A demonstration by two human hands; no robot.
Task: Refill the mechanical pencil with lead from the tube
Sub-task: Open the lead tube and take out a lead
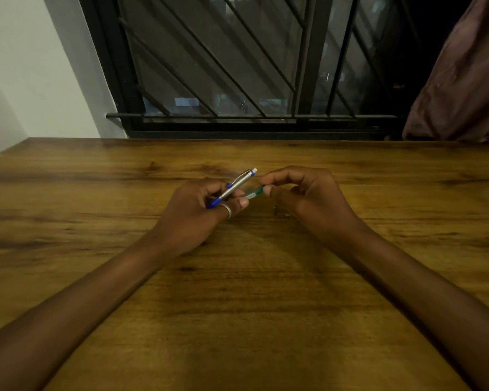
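My left hand [201, 210] grips a mechanical pencil [235, 186] with a silver barrel, a blue grip and a white eraser end that points up and to the right. A small green lead tube [254, 192] lies just below the pencil's barrel. Its left end sits at my left thumb, and the thumb and forefinger of my right hand [302, 198] pinch its right end. Both hands hover just above the wooden table [237, 292]. The pencil's tip is hidden inside my left hand.
A tiny dark piece [275, 210] lies on the table under my right hand. A barred window [237, 66] stands behind the table's far edge, with a dark curtain [463, 80] at the right and a white wall at the left.
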